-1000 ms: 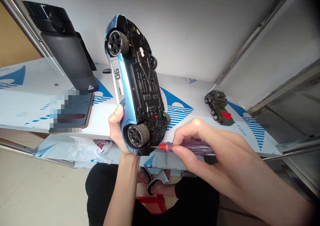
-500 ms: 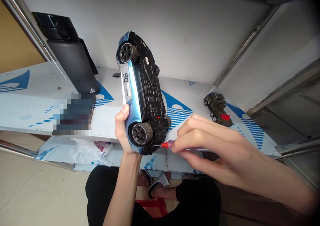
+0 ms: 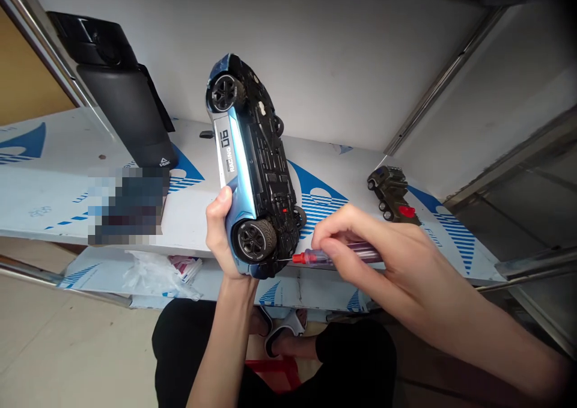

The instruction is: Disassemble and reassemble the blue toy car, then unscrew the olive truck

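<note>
A blue and silver toy car (image 3: 241, 167) is tipped on its side above the shelf, its black underside turned to the right. My left hand (image 3: 220, 231) grips it near the lower wheel, thumb on the side panel; the other fingers are hidden behind the body. In my right hand (image 3: 383, 258) is a screwdriver (image 3: 322, 256) with a clear purplish handle and red collar, held between thumb and curled fingers. Its thin metal shaft points left and reaches the car's lower end; whether the tip sits in a screw cannot be made out.
A black bottle (image 3: 121, 89) leans at the left, behind a pixelated flat item (image 3: 130, 207). To the right, a small green toy truck (image 3: 390, 194) with a red part rests on the film-covered shelf (image 3: 324, 155). A plastic bag (image 3: 155, 276) lies on the lower shelf.
My right hand has shifted its hold back along the screwdriver's handle, so more of the handle shows. The car stays in my left hand, nearly in the same place.
</note>
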Demonstrator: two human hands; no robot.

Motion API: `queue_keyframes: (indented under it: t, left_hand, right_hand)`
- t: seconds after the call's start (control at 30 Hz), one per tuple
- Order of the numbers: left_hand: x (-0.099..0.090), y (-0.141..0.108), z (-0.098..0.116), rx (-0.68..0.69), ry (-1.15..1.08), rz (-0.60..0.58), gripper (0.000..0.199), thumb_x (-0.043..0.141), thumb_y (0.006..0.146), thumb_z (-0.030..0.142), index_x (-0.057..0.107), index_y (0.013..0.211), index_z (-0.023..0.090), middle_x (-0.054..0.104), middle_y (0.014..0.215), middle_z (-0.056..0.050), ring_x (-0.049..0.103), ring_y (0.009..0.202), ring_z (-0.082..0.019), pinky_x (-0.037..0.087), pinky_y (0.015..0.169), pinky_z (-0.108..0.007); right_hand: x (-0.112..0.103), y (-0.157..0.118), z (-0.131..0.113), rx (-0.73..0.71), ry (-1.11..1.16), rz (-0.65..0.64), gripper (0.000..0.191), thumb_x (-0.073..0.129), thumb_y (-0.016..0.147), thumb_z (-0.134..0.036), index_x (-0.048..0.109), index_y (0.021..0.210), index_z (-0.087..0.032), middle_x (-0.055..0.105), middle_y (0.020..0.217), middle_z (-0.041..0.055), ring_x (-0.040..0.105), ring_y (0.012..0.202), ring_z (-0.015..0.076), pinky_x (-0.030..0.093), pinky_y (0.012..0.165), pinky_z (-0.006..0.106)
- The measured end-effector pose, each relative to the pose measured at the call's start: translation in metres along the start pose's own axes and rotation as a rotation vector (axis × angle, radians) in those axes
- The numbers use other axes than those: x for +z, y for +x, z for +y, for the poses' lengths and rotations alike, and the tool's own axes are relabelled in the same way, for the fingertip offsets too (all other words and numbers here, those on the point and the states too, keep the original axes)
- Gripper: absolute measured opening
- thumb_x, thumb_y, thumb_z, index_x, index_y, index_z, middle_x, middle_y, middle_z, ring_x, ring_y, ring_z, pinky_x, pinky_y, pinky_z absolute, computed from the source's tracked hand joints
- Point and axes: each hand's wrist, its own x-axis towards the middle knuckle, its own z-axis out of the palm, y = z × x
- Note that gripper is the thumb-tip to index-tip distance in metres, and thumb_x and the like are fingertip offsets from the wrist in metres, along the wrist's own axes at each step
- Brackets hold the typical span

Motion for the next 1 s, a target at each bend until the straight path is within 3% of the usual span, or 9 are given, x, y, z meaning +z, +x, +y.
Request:
queue_keyframes:
  t: [0.27, 0.47, 0.53, 0.67, 0.77, 0.83, 0.9, 1.0]
  left_hand:
    - [-0.002, 0.003, 0.001, -0.012, -0.007, 0.024, 0.039, 0.054, 0.103, 0.047, 0.081, 0.095, 0.021, 0.075, 0.094, -0.007, 0.072, 0.087, -0.021, 0.062, 0.082, -0.031]
    - [-0.005, 0.003, 0.000, -0.037, -0.065, 0.028, 0.035, 0.056, 0.103, 0.045, 0.079, 0.098, 0.020, 0.076, 0.095, -0.004, 0.073, 0.094, -0.020, 0.059, 0.090, -0.030]
    - [-0.005, 0.003, 0.001, -0.049, -0.082, 0.032, 0.033, 0.056, 0.102, 0.045, 0.078, 0.097, 0.021, 0.077, 0.098, -0.003, 0.073, 0.091, -0.019, 0.059, 0.089, -0.029]
    - [-0.002, 0.002, 0.001, -0.040, -0.044, 0.046, 0.034, 0.056, 0.102, 0.048, 0.075, 0.093, 0.021, 0.076, 0.098, -0.002, 0.073, 0.086, -0.018, 0.059, 0.084, -0.028]
    - [0.002, 0.001, 0.000, 0.023, -0.030, 0.074, 0.031, 0.057, 0.101, 0.045, 0.073, 0.089, 0.021, 0.075, 0.094, -0.002, 0.072, 0.081, -0.018, 0.059, 0.080, -0.029]
    - [0.003, 0.001, -0.001, 0.055, -0.011, 0.078, 0.031, 0.057, 0.101, 0.044, 0.074, 0.090, 0.020, 0.074, 0.091, -0.003, 0.071, 0.078, -0.018, 0.058, 0.075, -0.029]
    - [0.005, 0.000, -0.001, 0.078, 0.002, 0.071, 0.033, 0.057, 0.101, 0.044, 0.075, 0.092, 0.018, 0.072, 0.089, -0.004, 0.069, 0.075, -0.018, 0.057, 0.072, -0.028]
    - [0.005, 0.001, 0.000, 0.072, -0.036, 0.064, 0.035, 0.056, 0.100, 0.045, 0.074, 0.088, 0.018, 0.072, 0.090, -0.004, 0.069, 0.075, -0.018, 0.059, 0.074, -0.029]
  right_hand:
    - [-0.007, 0.001, 0.009, -0.226, -0.131, -0.032, 0.014, 0.052, 0.110, -0.021, 0.063, 0.118, -0.026, 0.075, 0.108, 0.0028, 0.070, 0.089, 0.0153, 0.052, 0.076, 0.026]
    - [-0.018, 0.007, 0.018, -0.725, -0.496, -0.050, 0.026, 0.042, 0.111, -0.009, 0.063, 0.118, -0.022, 0.062, 0.084, 0.0012, 0.051, 0.077, 0.0180, 0.041, 0.072, 0.032]
    - [-0.021, 0.007, 0.021, -0.762, -0.581, -0.060, 0.030, 0.039, 0.110, -0.006, 0.064, 0.115, -0.022, 0.065, 0.090, 0.0039, 0.054, 0.082, 0.0196, 0.043, 0.074, 0.034]
    - [-0.019, 0.002, 0.021, -0.561, -0.266, -0.049, 0.019, 0.053, 0.108, -0.012, 0.064, 0.120, -0.023, 0.071, 0.111, 0.0070, 0.064, 0.100, 0.0196, 0.051, 0.087, 0.033]
    - [-0.013, -0.001, 0.012, -0.155, -0.051, 0.033, 0.011, 0.055, 0.111, -0.027, 0.065, 0.114, -0.025, 0.072, 0.105, 0.0019, 0.068, 0.094, 0.0167, 0.053, 0.081, 0.029]
    - [-0.008, -0.001, 0.005, 0.092, -0.018, 0.093, 0.027, 0.042, 0.116, -0.034, 0.065, 0.106, -0.026, 0.070, 0.091, -0.0015, 0.065, 0.078, 0.0141, 0.050, 0.070, 0.026]
    - [-0.004, 0.001, 0.002, 0.162, -0.022, 0.117, 0.033, 0.037, 0.117, -0.037, 0.063, 0.098, -0.025, 0.062, 0.078, -0.0037, 0.055, 0.065, 0.0129, 0.042, 0.060, 0.026]
    - [-0.002, 0.003, 0.003, 0.080, -0.013, 0.061, 0.019, 0.043, 0.115, -0.033, 0.057, 0.103, -0.026, 0.055, 0.072, -0.0063, 0.044, 0.058, 0.0124, 0.036, 0.053, 0.025]
